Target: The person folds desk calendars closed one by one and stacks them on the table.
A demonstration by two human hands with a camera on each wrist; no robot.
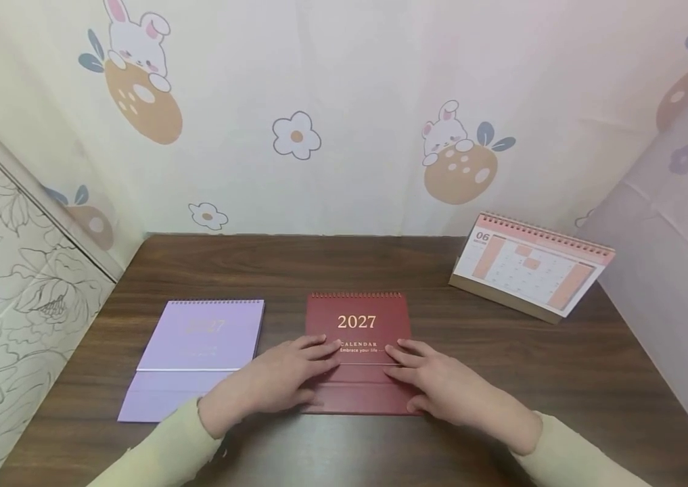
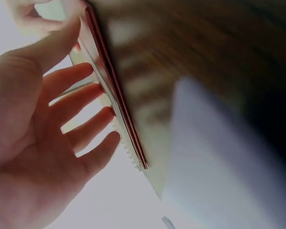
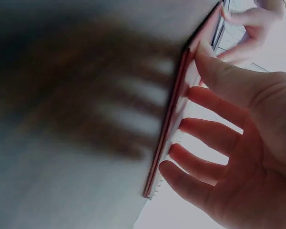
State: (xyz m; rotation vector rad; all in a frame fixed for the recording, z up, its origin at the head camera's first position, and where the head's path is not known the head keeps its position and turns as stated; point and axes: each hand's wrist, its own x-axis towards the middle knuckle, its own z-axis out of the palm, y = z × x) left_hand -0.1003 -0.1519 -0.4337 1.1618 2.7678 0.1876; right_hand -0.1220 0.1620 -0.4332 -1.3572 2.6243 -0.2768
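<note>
A dark red 2027 desk calendar [image 1: 357, 399] lies flat on the wooden table, its spiral binding at the far edge. My left hand [image 1: 277, 375] rests along its left side, fingers spread and fingertips touching the cover. On the opposite side my right hand [image 1: 441, 382] touches the right edge in the same way. Both wrist views show the fingers fairly straight, with the tips of the left hand [image 2: 43, 119] and right hand [image 3: 233, 138] at the calendar's thin edge. Neither hand curls around it.
A purple 2027 calendar [image 1: 197, 348] lies flat to the left, close to my left forearm. At the back right a pink-and-white desk calendar [image 1: 526, 267] stands propped up, showing 06. Behind the table [image 1: 331, 264] hangs a curtain [image 1: 362, 81] with rabbit prints.
</note>
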